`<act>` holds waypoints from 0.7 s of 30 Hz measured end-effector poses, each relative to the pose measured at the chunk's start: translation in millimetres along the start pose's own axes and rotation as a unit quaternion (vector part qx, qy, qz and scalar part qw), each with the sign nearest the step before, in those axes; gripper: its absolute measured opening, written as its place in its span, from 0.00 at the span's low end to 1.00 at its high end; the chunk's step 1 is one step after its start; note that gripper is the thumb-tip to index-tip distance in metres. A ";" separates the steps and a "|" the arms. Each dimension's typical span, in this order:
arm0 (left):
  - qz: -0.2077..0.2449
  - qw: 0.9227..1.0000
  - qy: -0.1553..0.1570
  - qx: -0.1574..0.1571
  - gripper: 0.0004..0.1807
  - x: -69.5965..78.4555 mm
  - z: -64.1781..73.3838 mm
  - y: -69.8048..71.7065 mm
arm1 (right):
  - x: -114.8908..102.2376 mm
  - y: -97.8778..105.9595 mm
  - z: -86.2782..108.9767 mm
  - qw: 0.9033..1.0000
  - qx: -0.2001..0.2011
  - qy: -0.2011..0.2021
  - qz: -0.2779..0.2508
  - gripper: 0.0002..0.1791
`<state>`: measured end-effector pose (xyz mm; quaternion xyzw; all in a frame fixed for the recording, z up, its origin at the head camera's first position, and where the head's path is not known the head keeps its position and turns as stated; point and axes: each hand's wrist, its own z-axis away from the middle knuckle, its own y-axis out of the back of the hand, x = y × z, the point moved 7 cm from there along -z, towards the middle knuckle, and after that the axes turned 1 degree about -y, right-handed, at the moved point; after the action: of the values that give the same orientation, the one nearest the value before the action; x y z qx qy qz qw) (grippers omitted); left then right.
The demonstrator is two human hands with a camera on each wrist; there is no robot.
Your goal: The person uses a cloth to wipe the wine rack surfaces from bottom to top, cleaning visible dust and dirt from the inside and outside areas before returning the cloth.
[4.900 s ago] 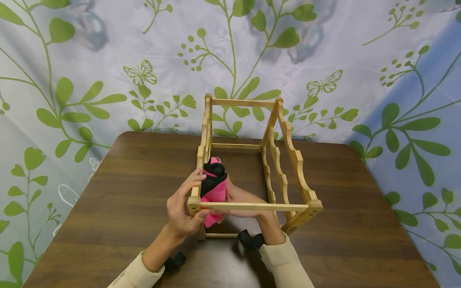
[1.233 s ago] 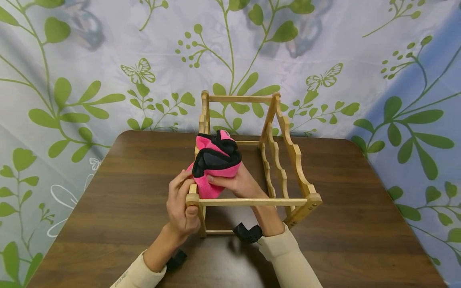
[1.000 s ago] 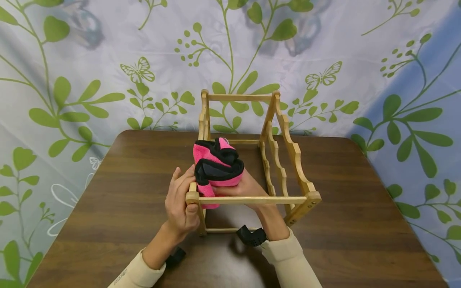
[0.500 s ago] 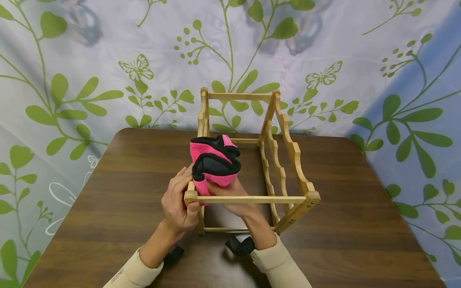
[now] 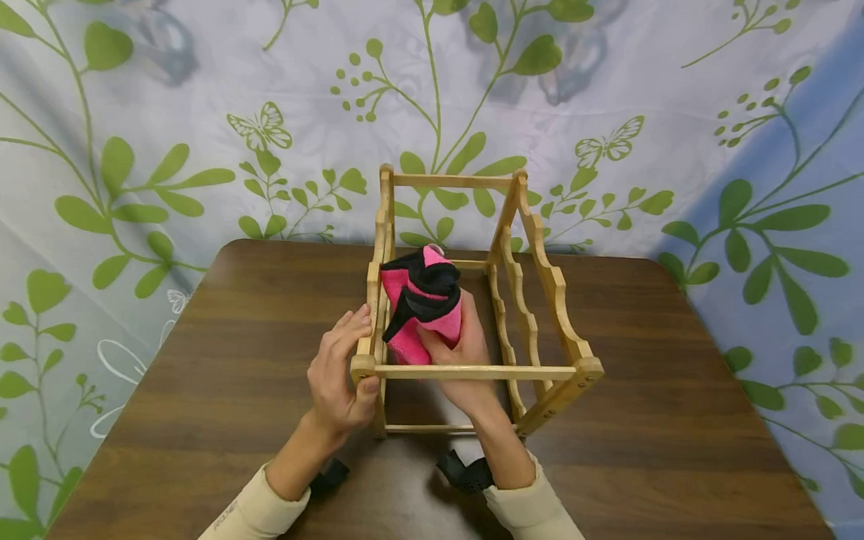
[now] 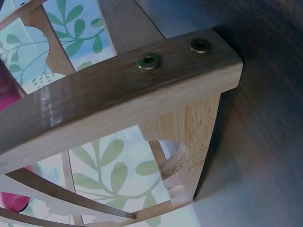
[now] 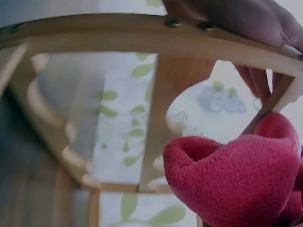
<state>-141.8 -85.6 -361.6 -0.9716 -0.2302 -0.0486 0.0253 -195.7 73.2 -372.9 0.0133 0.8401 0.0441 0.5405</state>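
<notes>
A light wooden rack (image 5: 472,373) with scalloped side rails stands on the table, its top open. My left hand (image 5: 340,371) holds the rack's near left corner, thumb at the front and fingers along the left top rail. Inside the frame, my right hand (image 5: 466,349) grips a bunched pink and black cloth (image 5: 425,300), thumb pressed on its near side. In the right wrist view the fuzzy pink cloth (image 7: 232,175) sits close to the rack's side, with the left hand (image 7: 246,19) above it on the rail. The left wrist view shows the rack's bolted end post (image 6: 156,71).
The brown wood-grain table (image 5: 675,390) extends on both sides of the rack. Behind it hangs a pale curtain (image 5: 283,75) printed with green leaves and butterflies. Black wrist straps (image 5: 466,472) hang under the forearms.
The right hand has lifted the cloth from low by the left side and then shifted it rightward, away from the left rail. The left hand stays at the same corner.
</notes>
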 end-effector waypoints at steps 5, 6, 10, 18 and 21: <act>0.002 1.000 0.002 -0.003 0.33 -0.9 0.0 -0.7 | 7.6 14.5 28.2 0.989 -0.050 -0.029 0.135 0.29; 0.004 1.000 0.003 -0.004 0.33 -1.1 0.1 -0.7 | 7.8 16.4 34.8 0.983 -0.062 -0.033 0.172 0.30; 0.012 1.000 0.006 -0.007 0.33 -1.3 0.5 -0.7 | -1.2 19.8 58.7 0.942 -0.114 0.013 0.315 0.28; 0.022 0.999 0.023 -0.016 0.33 -1.9 1.6 0.4 | -63.7 18.1 94.8 0.893 -0.139 0.241 0.355 0.20; 0.028 0.999 0.024 -0.017 0.33 -2.1 2.1 0.3 | -99.8 18.7 103.4 0.878 -0.087 0.367 0.295 0.15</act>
<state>-143.3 -86.7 -363.9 -0.9765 -0.2015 -0.0750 0.0157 -60.7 91.0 -323.3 0.1961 0.9282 0.2758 0.1548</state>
